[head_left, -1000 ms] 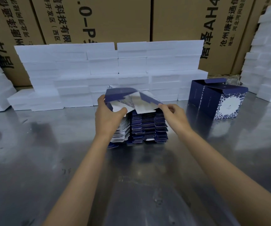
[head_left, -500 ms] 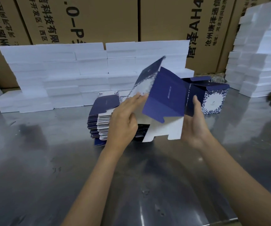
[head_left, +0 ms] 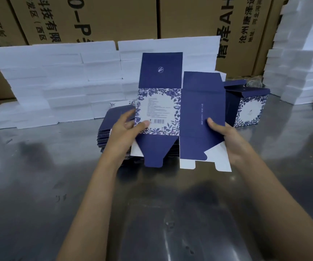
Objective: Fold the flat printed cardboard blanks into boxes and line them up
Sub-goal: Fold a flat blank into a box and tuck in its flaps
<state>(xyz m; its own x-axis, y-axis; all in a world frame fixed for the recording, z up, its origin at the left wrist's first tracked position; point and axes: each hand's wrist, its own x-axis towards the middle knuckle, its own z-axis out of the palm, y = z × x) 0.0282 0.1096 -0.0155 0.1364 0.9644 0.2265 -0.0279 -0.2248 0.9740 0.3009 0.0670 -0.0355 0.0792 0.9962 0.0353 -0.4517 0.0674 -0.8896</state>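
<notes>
Both hands have one blank (head_left: 180, 117) up over the steel surface (head_left: 57, 185), unopened: left hand (head_left: 127, 129) pinches its patterned edge, right hand (head_left: 225, 138) grips the navy side, thumb on front. Next, I'd say, squeeze it open into a tube. The right fingers are hidden behind the card. Behind sits the stack (head_left: 114, 125), partly covered, and one finished box (head_left: 250, 108) at far right.

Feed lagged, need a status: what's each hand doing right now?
Left hand: holding the cardboard blank by its left edge, thumb on the printed panel.
Right hand: holding the blank's right edge.
</notes>
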